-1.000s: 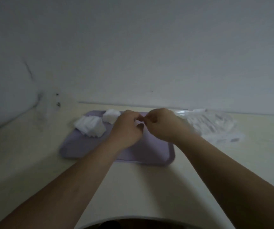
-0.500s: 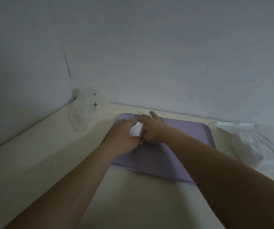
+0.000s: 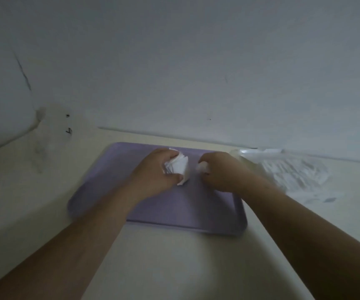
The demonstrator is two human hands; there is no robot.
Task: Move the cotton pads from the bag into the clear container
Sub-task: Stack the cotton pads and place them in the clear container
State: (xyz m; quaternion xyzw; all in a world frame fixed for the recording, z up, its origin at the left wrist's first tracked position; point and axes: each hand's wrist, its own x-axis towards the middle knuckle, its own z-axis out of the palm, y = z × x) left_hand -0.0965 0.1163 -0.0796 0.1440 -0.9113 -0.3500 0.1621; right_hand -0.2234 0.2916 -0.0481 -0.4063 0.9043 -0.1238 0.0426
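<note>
A stack of cotton pads (image 3: pixel 178 166), fanned at its edges, sits in the left hand (image 3: pixel 155 172), pinched between the thumb below and the curled fingers above. It is held just over the far half of a purple tray (image 3: pixel 174 208). Just beside it, not touching, the right hand (image 3: pixel 220 172) has its fingers curled round a white clump (image 3: pixel 201 167); blur hides what exactly the clump is. Both hands hang above the tray.

To the right of the tray lies a crumpled clear bag (image 3: pixel 289 172) with more white pads showing through it, its near side partly hidden by the right forearm. A faint clear container (image 3: pixel 49 137) stands well apart to the left, near the corner. Everything rests on a pale worktop (image 3: pixel 174 256) that runs up to a plain wall (image 3: pixel 196 61).
</note>
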